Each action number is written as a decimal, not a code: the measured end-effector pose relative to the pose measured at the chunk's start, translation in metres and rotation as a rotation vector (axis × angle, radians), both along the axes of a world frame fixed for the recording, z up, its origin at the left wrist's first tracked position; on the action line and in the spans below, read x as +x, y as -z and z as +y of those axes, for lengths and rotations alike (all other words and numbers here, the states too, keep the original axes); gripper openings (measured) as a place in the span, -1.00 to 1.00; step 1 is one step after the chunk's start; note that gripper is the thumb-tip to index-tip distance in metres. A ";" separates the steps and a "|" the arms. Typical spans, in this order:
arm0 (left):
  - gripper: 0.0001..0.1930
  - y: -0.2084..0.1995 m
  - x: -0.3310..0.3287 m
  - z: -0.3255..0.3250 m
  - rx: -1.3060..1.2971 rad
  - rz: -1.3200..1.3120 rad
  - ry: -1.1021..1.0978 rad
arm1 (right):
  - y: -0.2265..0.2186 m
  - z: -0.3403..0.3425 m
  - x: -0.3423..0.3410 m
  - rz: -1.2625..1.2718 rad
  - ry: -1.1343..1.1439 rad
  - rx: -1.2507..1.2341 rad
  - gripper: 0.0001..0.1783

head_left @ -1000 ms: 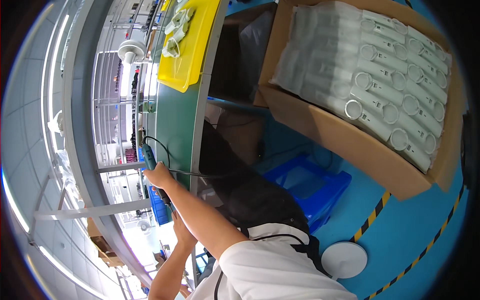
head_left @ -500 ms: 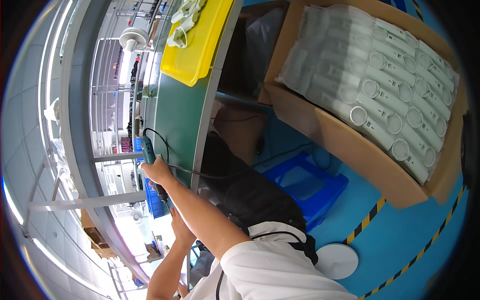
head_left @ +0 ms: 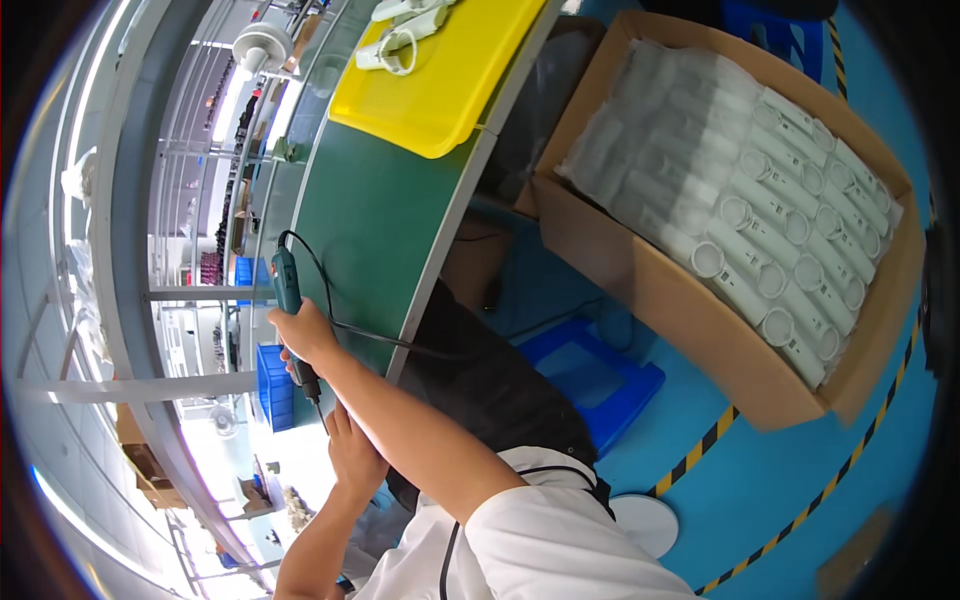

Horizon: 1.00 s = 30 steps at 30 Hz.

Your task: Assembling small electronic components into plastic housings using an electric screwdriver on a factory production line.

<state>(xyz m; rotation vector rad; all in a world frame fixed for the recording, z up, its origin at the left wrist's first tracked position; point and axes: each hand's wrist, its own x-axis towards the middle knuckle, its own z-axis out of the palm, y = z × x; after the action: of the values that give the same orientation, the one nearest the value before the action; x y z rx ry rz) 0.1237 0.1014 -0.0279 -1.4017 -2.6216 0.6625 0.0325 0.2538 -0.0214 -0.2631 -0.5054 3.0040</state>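
My right hand [head_left: 306, 338] wraps around a dark green electric screwdriver [head_left: 286, 279], its black nose and thin bit slanting down. A black cord loops from the tool's upper end across the green worktable. Just under the bit, my left hand [head_left: 354, 452] has its fingers bent together, their tips close beside the bit. Whatever they pinch is lost in the bright glare and behind my right forearm. On the worktable [head_left: 375, 215], farther off, a yellow tray [head_left: 440, 100] carries several white plastic parts [head_left: 400, 50] with ring-shaped ends.
A large cardboard box [head_left: 640, 265] at the right holds rows of white ring-ended parts [head_left: 765, 225], partly under plastic wrap. A blue stool [head_left: 600, 385] stands on the blue floor beside my legs. A blue bin [head_left: 274, 388] sits past the screwdriver. A round white disc [head_left: 645, 525] is near my side.
The view has shifted, showing more of the worktable and tray. My right hand still grips the screwdriver. More of my left hand shows below the bit.
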 end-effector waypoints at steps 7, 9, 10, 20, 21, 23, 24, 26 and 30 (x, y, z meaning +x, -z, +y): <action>-0.20 0.001 -0.005 -0.006 0.080 -0.071 -0.074 | 0.000 0.001 0.002 0.008 -0.043 -0.039 -0.64; -0.13 0.000 -0.003 -0.004 0.066 -0.048 -0.065 | 0.003 -0.002 0.000 0.016 -0.044 -0.034 -0.63; -0.13 -0.001 -0.002 -0.001 0.087 -0.055 -0.077 | 0.004 -0.002 -0.001 0.009 -0.057 -0.014 -0.63; -0.10 -0.003 -0.007 -0.007 0.127 -0.173 -0.095 | 0.009 -0.002 -0.001 -0.071 -0.091 0.171 -0.62; -0.08 0.000 -0.008 -0.009 0.175 -0.181 -0.062 | 0.007 0.000 0.001 -0.063 -0.090 0.173 -0.62; -0.08 0.000 -0.007 -0.010 0.197 -0.187 -0.051 | 0.008 -0.001 0.001 -0.046 -0.086 0.191 -0.63; -0.08 0.000 -0.007 -0.009 0.207 -0.184 -0.037 | 0.008 -0.001 0.002 -0.058 -0.088 0.198 -0.63; -0.08 -0.001 -0.007 -0.009 0.216 -0.196 -0.037 | 0.006 -0.001 0.003 -0.067 -0.081 0.250 -0.64; -0.11 -0.004 -0.010 -0.012 0.218 -0.217 -0.074 | 0.008 -0.009 0.000 -0.032 -0.126 0.224 -0.67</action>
<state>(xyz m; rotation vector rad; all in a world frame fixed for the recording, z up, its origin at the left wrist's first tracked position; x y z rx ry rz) 0.1133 0.0898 -0.0236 -1.3867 -2.8174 0.2314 0.0324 0.2448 -0.0292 -0.2718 -0.8858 3.0292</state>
